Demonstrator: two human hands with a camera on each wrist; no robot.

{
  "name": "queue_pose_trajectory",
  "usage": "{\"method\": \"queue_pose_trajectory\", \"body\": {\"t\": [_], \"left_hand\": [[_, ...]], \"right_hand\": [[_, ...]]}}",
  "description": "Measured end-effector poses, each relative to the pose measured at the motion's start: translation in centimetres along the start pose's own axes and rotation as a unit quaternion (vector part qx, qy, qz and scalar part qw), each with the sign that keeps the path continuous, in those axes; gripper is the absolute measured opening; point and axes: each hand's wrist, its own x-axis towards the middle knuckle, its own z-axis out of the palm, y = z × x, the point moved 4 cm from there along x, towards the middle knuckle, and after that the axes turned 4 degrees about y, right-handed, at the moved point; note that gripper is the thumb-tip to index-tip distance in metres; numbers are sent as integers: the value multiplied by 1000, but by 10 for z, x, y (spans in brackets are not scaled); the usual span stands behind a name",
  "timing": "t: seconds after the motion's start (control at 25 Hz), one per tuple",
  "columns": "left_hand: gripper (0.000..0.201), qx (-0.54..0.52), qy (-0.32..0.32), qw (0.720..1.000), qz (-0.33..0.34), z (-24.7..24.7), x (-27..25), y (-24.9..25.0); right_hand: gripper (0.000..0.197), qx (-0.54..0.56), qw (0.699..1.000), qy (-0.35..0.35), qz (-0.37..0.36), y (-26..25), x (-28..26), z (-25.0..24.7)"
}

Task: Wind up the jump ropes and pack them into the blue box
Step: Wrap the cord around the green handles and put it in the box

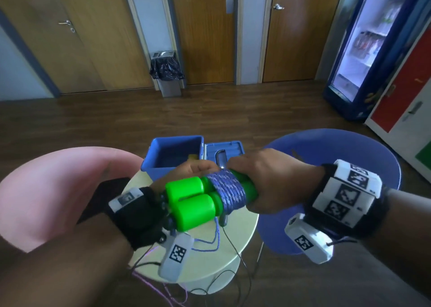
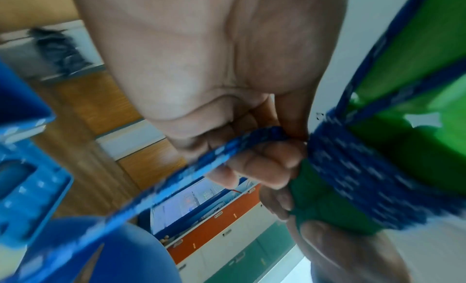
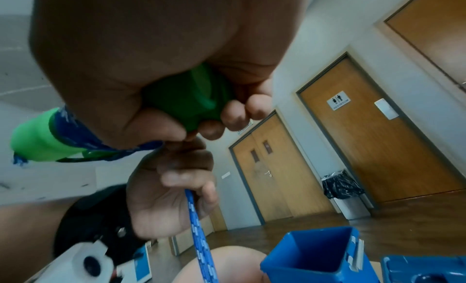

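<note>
Two green jump rope handles [image 1: 190, 202] lie side by side above a small round table, bound by blue-white rope coils [image 1: 227, 191]. My right hand [image 1: 263, 181] grips the far ends of the handles [image 3: 186, 106]. My left hand [image 1: 193, 169] sits behind the bundle and pinches the loose rope [image 2: 201, 165] close to the coils [image 2: 353, 167]. The rope's free length [image 3: 199, 237] hangs down from that hand [image 3: 176, 187]. The blue box [image 1: 175, 155] stands open on the table's far side, with its lid [image 1: 224, 153] lying beside it on the right.
The round cream table [image 1: 235, 243] carries the box and thin black cables. A pink chair [image 1: 53, 190] is at my left, a blue chair [image 1: 338, 148] at my right. Pink cord [image 1: 158, 290] trails below the table. A bin [image 1: 166, 73] stands by the doors.
</note>
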Motion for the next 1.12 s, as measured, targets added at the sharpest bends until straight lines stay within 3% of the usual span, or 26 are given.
{"method": "queue_pose_trajectory", "body": {"t": [0.08,0.2,0.32,0.44,0.56,0.64,0.72,0.92,1.04,1.12], "left_hand": [[41,-164,70,984,-22,8,2,-20],[10,-284,126,950,-4,36,2,-18],[28,-272,166,948,16,54,2,-4],[25,-263,196,944,41,50,3,-1],[31,-77,217,966,117,46,0,3],[42,82,252,956,129,45,-5,4],[42,173,280,938,106,41,-11,5],[35,123,253,953,108,43,-19,-9],[28,17,223,973,51,45,-18,-18],[28,31,195,980,31,48,-18,-20]], "right_hand": [[40,22,999,31,24,0,2,1],[41,20,994,90,67,3,9,-3],[38,-14,985,129,115,4,16,-8],[36,-29,976,142,165,6,19,-5],[35,-17,968,144,203,9,23,4],[34,-17,965,140,219,9,26,10],[34,-26,964,141,224,8,29,14],[34,-72,952,159,253,28,33,9],[28,-99,943,152,277,49,38,9],[30,-107,938,131,302,64,42,12]]}}
